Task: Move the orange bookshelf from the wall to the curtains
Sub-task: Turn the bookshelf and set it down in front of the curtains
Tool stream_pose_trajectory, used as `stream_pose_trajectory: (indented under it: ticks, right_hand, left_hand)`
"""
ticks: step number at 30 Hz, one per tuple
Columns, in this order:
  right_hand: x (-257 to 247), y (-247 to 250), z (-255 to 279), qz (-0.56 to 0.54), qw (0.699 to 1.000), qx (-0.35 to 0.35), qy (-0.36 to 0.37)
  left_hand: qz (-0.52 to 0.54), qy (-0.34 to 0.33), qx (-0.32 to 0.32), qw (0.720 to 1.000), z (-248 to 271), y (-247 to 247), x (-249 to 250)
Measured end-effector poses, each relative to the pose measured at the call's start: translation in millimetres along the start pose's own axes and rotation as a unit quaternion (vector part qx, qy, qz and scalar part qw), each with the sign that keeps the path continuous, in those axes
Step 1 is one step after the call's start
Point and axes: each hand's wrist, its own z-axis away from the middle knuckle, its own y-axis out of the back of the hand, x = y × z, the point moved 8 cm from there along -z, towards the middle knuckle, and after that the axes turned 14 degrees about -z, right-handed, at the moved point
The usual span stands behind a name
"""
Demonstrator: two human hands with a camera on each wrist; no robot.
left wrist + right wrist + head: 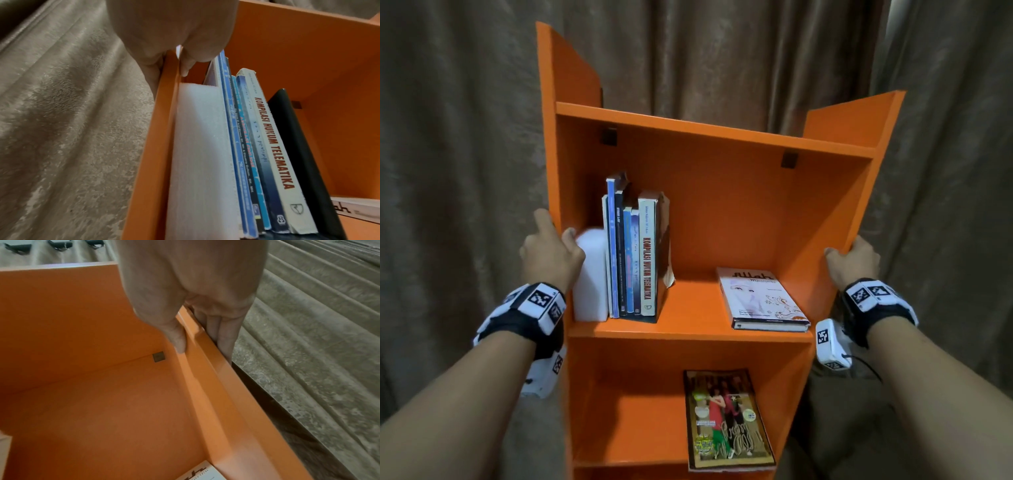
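The orange bookshelf (722, 212) stands before me with brown curtains (465, 137) right behind it. My left hand (551, 250) grips its left side panel (164, 113), thumb inside the shelf and fingers on the outside. My right hand (854, 260) grips the right side panel (216, 369) the same way, thumb inside and fingers (224, 335) along the outer face. The shelf looks tilted, its left side higher in the head view. Whether its foot touches the floor is hidden.
Upright books (635, 257) and a white foam block (590, 277) stand at the left of the middle shelf. A white book (763, 301) lies flat at its right. A magazine (726, 418) lies on the lower shelf. Curtain folds (318, 353) hang close to both sides.
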Motion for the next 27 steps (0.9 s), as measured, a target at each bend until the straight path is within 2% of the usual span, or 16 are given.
stream_pose_trajectory:
  ticks: [12,21,27]
  right_hand:
    - [14.5,-3.9,-4.1,-0.007,0.999,-0.005,0.043]
    - [4.6,-8.6,8.5,0.012,0.997,0.014,0.072]
    - [3.4,-11.3,2.3,0.011,0.998,0.018,0.058]
  left_hand:
    - [-0.024,0.026,0.021,0.999,-8.0,-4.4,5.2]
    - [-0.035,0.039,-0.04,0.998,-43.3,-32.5,7.5]
    - [-0.032,0.01,-0.038,0.999,-46.1,-40.8,1.0]
